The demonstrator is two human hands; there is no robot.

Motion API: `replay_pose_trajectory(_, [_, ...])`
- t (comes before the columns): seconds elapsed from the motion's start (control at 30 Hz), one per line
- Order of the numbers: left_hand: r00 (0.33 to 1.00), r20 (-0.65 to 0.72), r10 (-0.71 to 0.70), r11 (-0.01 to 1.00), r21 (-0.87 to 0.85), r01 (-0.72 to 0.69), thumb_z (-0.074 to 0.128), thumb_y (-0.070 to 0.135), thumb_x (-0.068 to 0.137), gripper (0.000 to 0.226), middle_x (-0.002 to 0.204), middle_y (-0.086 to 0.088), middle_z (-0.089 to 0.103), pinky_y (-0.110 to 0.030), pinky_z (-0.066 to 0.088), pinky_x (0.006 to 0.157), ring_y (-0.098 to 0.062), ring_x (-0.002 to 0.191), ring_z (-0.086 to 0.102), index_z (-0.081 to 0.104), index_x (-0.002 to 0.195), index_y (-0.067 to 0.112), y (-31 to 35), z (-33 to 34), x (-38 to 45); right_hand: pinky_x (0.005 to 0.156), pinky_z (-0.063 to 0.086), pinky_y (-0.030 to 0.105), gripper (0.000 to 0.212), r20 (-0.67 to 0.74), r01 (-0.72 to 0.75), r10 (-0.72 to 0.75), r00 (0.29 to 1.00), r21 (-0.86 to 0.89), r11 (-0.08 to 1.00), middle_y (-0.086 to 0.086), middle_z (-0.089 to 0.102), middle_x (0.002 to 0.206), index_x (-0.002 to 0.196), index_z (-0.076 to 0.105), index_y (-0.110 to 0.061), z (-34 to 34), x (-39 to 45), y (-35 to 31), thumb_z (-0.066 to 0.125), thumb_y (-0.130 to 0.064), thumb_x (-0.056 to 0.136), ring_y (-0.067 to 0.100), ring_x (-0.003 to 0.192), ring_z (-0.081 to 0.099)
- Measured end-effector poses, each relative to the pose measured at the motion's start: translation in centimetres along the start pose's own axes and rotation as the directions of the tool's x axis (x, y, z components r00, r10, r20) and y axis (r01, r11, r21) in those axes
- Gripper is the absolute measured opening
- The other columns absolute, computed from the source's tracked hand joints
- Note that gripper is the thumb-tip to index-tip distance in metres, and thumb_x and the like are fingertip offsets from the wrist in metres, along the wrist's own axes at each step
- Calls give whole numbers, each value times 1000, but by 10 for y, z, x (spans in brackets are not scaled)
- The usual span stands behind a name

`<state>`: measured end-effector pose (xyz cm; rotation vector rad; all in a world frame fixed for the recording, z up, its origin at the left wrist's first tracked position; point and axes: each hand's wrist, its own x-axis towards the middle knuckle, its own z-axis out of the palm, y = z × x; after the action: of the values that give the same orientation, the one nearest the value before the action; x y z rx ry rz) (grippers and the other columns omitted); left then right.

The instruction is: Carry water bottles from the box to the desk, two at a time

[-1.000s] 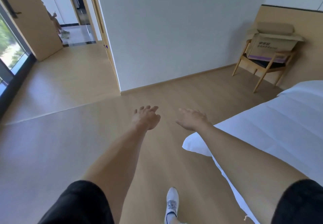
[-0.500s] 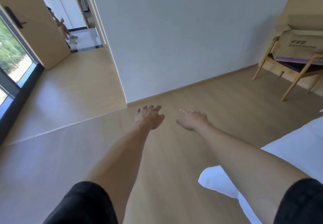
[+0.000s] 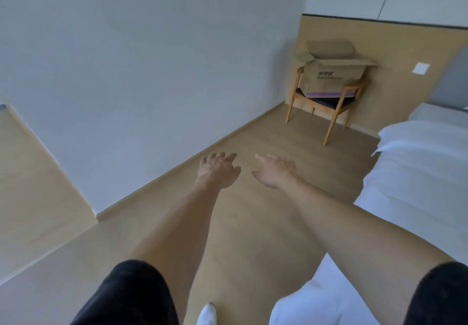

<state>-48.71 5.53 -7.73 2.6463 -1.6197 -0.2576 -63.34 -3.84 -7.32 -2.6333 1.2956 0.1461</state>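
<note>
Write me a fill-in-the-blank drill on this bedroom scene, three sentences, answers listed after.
1. The open cardboard box sits on a wooden ____.
2. The left hand and the right hand both hold ____.
3. The white bed lies on the person's ____ side.

Missing words: chair; nothing; right

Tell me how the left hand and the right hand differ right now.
The left hand shows its back, fingers spread apart; the right hand is turned more edge-on, fingers lying closer together. The left hand is nearer the wall; the right hand is nearer the bed. Both are empty and reach forward.
</note>
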Motion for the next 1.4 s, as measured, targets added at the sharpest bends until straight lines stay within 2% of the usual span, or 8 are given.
replay_pose_trajectory(0.2, [980, 13, 198, 980, 28, -198, 32, 48, 102, 55, 156, -3, 39, -46, 20, 118, -25, 146, 29, 30, 155, 32, 3, -33, 128, 115, 26, 47, 67, -9, -213, 214, 977, 11, 977, 4, 34, 161, 157, 25, -34, -35, 86, 17, 43, -58, 97, 27, 146, 32])
replay_pose_trajectory(0.4, [928, 16, 373, 928, 8, -373, 33, 47, 103, 54, 157, -4, 38, -47, 21, 120, -27, 146, 31, 31, 155, 30, 30, -51, 221, 119, 23, 51, 66, -6, -361, 362, 932, 50, 931, 5, 30, 163, 159, 22, -32, -60, 140, 39, 41, -57, 100, 28, 148, 29])
replay_pose_trajectory(0.6, [885, 49, 463, 885, 25, -465, 33, 48, 104, 53, 153, -4, 42, -46, 25, 118, -27, 143, 34, 34, 153, 28, 67, -51, 297, 119, 25, 50, 65, -4, -450, 452, 892, 83, 889, 7, 32, 162, 159, 22, -30, -74, 190, 76, 40, -55, 101, 29, 148, 30])
replay_pose_trajectory(0.77, [878, 50, 477, 876, 58, -479, 39, 48, 103, 56, 153, -4, 42, -47, 25, 119, -27, 144, 34, 31, 155, 27, 93, -50, 369, 118, 27, 49, 64, -6, -471, 475, 880, 106, 875, 8, 36, 160, 158, 24, -31, -80, 258, 117, 40, -55, 100, 30, 146, 33])
replay_pose_trajectory(1.13, [917, 29, 399, 916, 37, -400, 41, 43, 102, 50, 148, -6, 48, -47, 32, 112, -28, 138, 41, 41, 148, 22, 176, -76, 566, 118, 23, 55, 66, 44, -428, 427, 903, 172, 887, 5, 31, 163, 158, 23, -31, -119, 448, 238, 38, -59, 100, 30, 149, 28])
replay_pose_trajectory(1.4, [919, 68, 388, 920, 24, -391, 38, 42, 101, 49, 147, -8, 48, -48, 34, 109, -31, 135, 43, 43, 146, 23, 237, -76, 683, 116, 27, 56, 66, 46, -465, 466, 884, 203, 862, 6, 37, 159, 155, 28, -33, -144, 534, 334, 41, -61, 97, 31, 146, 33])
